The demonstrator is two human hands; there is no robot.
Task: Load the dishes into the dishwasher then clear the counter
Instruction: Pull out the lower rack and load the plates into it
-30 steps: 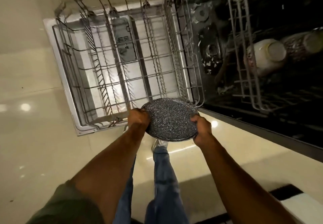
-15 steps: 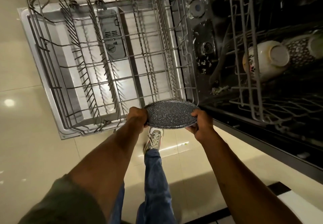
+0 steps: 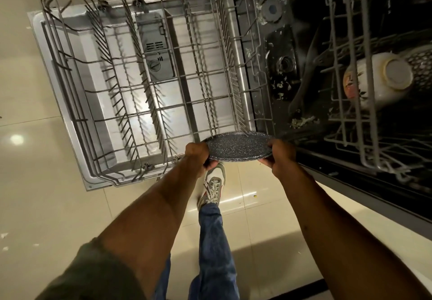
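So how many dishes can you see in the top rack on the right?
2. A white bowl lies on its side in the upper rack, and a dark patterned one sits behind it at the picture's edge. More may be hidden.

Plate (image 3: 238,146) held between left hand (image 3: 197,157) and right hand (image 3: 279,157) at near right corner of lower rack (image 3: 149,103), rack on open door (image 3: 70,103), bowl (image 3: 378,80) in upper rack (image 3: 364,117) to the right, shoe (image 3: 212,187) on floor (image 3: 35,182) below plate

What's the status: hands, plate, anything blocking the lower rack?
Left hand and right hand grip speckled plate by opposite edges. Plate at near corner of lower rack. Rack holds nothing else.
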